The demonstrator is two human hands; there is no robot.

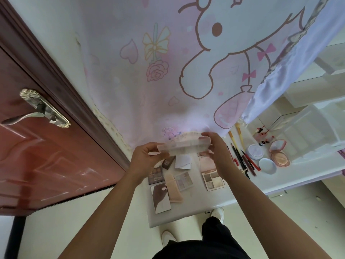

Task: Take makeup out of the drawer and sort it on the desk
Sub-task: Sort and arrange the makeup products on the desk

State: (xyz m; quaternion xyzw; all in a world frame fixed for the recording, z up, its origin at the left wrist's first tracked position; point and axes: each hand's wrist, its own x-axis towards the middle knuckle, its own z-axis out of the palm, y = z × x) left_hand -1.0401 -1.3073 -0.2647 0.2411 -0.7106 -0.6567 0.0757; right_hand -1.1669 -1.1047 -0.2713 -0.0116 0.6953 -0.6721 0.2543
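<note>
Head view gives me both hands raised over the desk [187, 208], sharing one clear palette [183, 144]. I see the left hand [147, 156] curled round its left end, thumb on the near side, and the right hand [214, 152] pinching the right end between thumb and fingers. The palette is held level in the air, clear of everything below, in front of a pink cartoon curtain [168, 71].

Under the hands I count a cluster of flat cases lying on the desk: a dark palette [155, 175], a small brown box [168, 162], a white card [183, 161], a long beige case [174, 188], a grey eyeshadow palette [183, 179] just beside it, and a brown-and-white case [160, 198] nearest the edge. An open pink palette [212, 176] lies to their right. Further right are pencils [240, 161] in a row, two brushes [237, 137], a white round puff [254, 151], a blue lid [267, 166] and an open pink compact [279, 154]. A red door [46, 156] stands at left.
</note>
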